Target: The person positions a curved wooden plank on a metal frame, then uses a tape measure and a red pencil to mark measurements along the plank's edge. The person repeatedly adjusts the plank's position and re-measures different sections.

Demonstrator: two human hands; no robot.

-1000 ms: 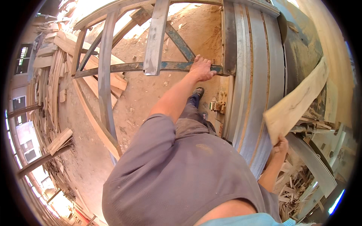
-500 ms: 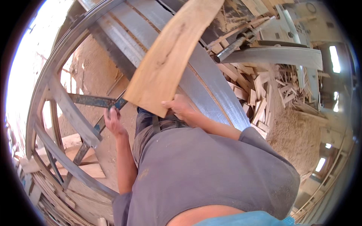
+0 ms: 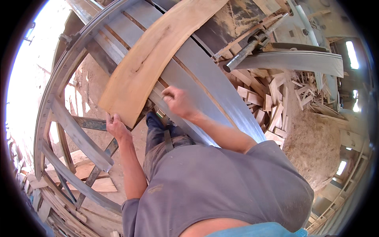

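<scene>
Metal table [image 3: 221, 87]: one, grey, sloping across the view from upper left to lower right, with two narrow grooves [image 3: 193, 77] running along its length.
Plank [image 3: 152, 59]: one, pale brown and slightly curved, lying slantwise over the metal table, its near end jutting past the table's left edge; whether the whole underside touches the table, I cannot tell.
Left hand [image 3: 118, 127]: one, just left of the metal table, fingers clamped on the near end of the plank.
Right hand [image 3: 177, 102]: one, above the metal table, just beside the plank and apart from it; its fingers bend inward around nothing visible, and through the blur I cannot tell whether the tips meet.
Frame bars [image 3: 85, 136]: two long grey ones, curving down side by side, left of the metal table.
Pipe [image 3: 241, 58]: one, short and metallic, just right of the metal table.
Grey beam [image 3: 296, 60]: one, reaching away to the right of the metal table, near the pipe.
Wood offcuts [image 3: 274, 112]: one heap, right of the metal table, too many to count.
Sawdust pile [image 3: 312, 148]: one, farther right of the metal table, beyond the offcuts.
</scene>
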